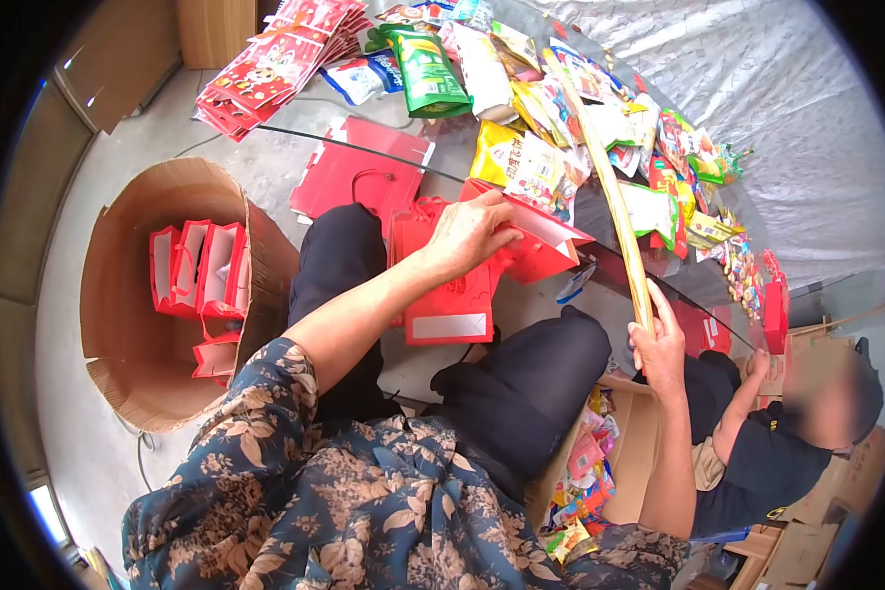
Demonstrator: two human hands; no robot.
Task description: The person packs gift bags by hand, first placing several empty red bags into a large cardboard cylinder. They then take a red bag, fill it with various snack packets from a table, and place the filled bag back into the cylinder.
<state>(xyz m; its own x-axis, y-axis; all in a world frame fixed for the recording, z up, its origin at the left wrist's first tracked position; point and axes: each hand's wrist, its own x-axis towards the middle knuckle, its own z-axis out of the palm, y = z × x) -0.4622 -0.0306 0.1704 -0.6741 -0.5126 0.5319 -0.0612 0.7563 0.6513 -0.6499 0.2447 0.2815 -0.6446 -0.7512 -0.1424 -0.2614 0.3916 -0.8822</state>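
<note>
My left hand (469, 232) is closed on the upper edge of a red gift bag (541, 251), whose pale inside shows at its right. Under that hand, more red bags (448, 313) rest over my lap. Closed round the lower end of a long wooden stick (612, 197) is my right hand (658, 344). The stick slants up and to the left, over the snack packets (539, 162) on the glass table. A green packet (428, 74) lies near the table's far left.
An open cardboard box (118, 285) at the left holds red bags (202, 265). Red printed bags (280, 64) are stacked at the top left. Beside my right leg stands a box (634, 442) with small packets. A person in dark clothes (772, 452) sits at the right.
</note>
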